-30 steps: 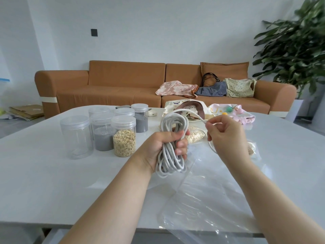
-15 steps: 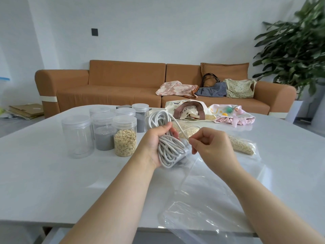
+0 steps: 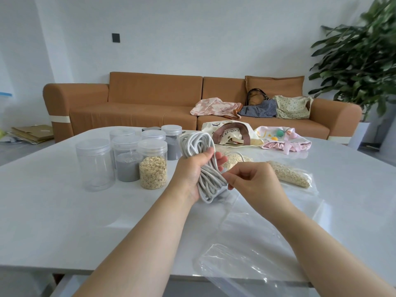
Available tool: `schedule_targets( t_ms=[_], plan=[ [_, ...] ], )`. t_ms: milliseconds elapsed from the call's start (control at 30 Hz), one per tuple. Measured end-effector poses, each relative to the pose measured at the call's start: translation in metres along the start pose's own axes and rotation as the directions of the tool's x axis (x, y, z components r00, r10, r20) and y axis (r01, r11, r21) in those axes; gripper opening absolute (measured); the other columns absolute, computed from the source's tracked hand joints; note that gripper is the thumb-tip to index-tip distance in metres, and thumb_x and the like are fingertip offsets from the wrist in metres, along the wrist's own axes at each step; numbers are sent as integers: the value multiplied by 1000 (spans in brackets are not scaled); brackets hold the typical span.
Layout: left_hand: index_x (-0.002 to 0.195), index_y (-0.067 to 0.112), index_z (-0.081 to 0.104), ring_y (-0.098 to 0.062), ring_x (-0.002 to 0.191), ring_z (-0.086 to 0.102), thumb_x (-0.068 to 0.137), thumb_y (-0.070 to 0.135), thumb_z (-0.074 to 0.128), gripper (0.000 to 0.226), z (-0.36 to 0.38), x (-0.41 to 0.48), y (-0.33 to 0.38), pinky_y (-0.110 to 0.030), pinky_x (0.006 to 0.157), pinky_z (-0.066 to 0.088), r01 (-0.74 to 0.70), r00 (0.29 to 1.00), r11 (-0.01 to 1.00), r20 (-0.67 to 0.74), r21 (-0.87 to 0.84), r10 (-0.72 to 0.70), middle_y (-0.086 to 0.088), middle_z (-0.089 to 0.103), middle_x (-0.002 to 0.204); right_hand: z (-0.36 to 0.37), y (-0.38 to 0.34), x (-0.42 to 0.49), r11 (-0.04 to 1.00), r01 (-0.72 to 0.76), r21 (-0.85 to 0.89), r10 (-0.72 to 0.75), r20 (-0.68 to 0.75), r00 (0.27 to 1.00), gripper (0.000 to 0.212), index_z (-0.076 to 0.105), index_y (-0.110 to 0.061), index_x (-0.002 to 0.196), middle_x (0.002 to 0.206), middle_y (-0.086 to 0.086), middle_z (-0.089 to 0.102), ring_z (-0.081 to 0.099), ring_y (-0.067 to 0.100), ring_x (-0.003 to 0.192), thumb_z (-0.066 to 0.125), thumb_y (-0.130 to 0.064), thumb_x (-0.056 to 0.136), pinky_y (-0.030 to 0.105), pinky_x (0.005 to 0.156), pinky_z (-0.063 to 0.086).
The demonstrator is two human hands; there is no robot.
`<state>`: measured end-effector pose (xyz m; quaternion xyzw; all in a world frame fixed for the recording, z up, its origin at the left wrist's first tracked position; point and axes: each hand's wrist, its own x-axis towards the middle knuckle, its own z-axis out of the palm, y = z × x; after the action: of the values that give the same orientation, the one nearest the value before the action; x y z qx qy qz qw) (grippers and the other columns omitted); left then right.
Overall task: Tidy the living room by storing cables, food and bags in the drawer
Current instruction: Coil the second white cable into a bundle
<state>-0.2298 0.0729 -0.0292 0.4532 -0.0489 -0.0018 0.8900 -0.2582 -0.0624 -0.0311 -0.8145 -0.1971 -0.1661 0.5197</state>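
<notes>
Since a second ago: right grip (image 3: 252, 183) lowered from beside the coil's top to beside its lower end; cable (image 3: 198, 144) tipped from upright to slanting.

Head view, items listed:

- Cable: grey-white, coiled in long loops, held above the desk (image 3: 64, 211); lower end at the mouth of the clear plastic bag (image 3: 246, 243).
- Left grip (image 3: 190, 174): wrapped round the coil's middle, thumb across the front.
- Right grip: fingers curled, thumb and forefinger pinched just beside the coil's lower end. A loose strand is seen running behind it; whether strand or bag rim is pinched cannot be told.
- Plastic bag: laid flat on the desk, reaching past the near edge.
- Jars, lidded, left of the grips: one empty (image 3: 95, 166), one of oats (image 3: 152, 166), others with grey powder (image 3: 127, 166).
- Oat packet (image 3: 289, 173), tote bag (image 3: 231, 133), pink pouch (image 3: 282, 142): farther back on the desk.
- Sofa (image 3: 150, 97): three bags (image 3: 257, 108) placed on it.
</notes>
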Motion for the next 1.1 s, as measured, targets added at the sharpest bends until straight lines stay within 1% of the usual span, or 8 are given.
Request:
schedule_targets(
  t_ms=[167, 300, 467, 600, 833, 900, 1000, 1100],
  plan=[
    [67, 6, 55, -16, 52, 58, 93, 13, 53, 27, -2, 3, 0, -25, 54, 52, -19, 1000, 1000, 0, 3, 19, -4, 57, 55, 1, -2, -2, 1000, 15, 1, -15, 18, 1000, 31, 62, -16, 55, 36, -12, 39, 32, 5, 38, 67, -18, 85, 11, 42, 23],
    [64, 7, 53, -13, 45, 53, 91, 10, 56, 27, -3, 4, -2, -25, 54, 51, -84, 996, 996, 0, 12, 84, -2, 54, 51, 1, -1, 1, 999, -36, 41, 36, -7, 999, 25, 66, -20, 56, 40, -12, 48, 37, 3, 40, 73, -13, 80, 9, 44, 28],
    [65, 6, 56, -19, 51, 53, 86, 10, 62, 23, -6, 6, -5, -24, 50, 50, -69, 997, 996, -31, 64, 71, -5, 55, 54, 2, 6, 5, 995, -95, -22, 96, 8, 995, 16, 70, -14, 61, 65, 18, 63, 47, 11, 56, 77, -10, 74, 19, 54, 37],
    [70, 6, 59, -18, 55, 58, 85, 11, 63, 17, -3, 6, -7, -25, 50, 51, -36, 998, 999, -50, 25, 37, -6, 57, 59, 1, 10, 7, 993, -114, -42, 115, 30, 993, 16, 66, -8, 62, 53, -1, 53, 39, 2, 43, 78, -8, 73, 10, 45, 31],
    [59, 9, 52, -17, 50, 51, 88, 14, 59, 30, 1, 0, -7, -25, 53, 51, -51, 999, 998, 16, 41, 51, -2, 50, 51, -1, 14, 9, 986, -136, -95, 149, 147, 978, 14, 69, -26, 88, 65, -1, 55, 38, 1, 40, 75, -19, 77, 12, 46, 31],
    [60, 11, 51, -13, 44, 47, 89, 13, 59, 30, 2, 0, -6, -23, 48, 49, -47, 999, 999, -1, -19, 47, 0, 47, 49, 0, 10, 7, 986, -69, -150, 95, 171, 981, 11, 71, -27, 77, 52, -6, 46, 33, 5, 38, 70, -19, 83, 13, 42, 26],
    [62, 13, 49, -8, 38, 41, 89, 13, 60, 30, 2, 2, -5, -20, 44, 45, -56, 997, 996, -53, -68, 52, 4, 44, 47, 5, 9, 4, 965, -11, -261, 60, 180, 982, 40, 56, -35, 54, 35, -11, 41, 34, 7, 36, 59, -20, 91, 16, 41, 26],
    [64, 14, 49, -6, 35, 38, 90, 12, 59, 28, 1, 3, -4, -19, 44, 43, -73, 993, 995, -97, -68, 67, 5, 43, 45, 10, 11, 3, 943, -14, -333, 73, 166, 983, 41, 56, -14, 55, 36, -9, 41, 35, 9, 38, 55, -29, 93, 20, 43, 25]
  ],
)
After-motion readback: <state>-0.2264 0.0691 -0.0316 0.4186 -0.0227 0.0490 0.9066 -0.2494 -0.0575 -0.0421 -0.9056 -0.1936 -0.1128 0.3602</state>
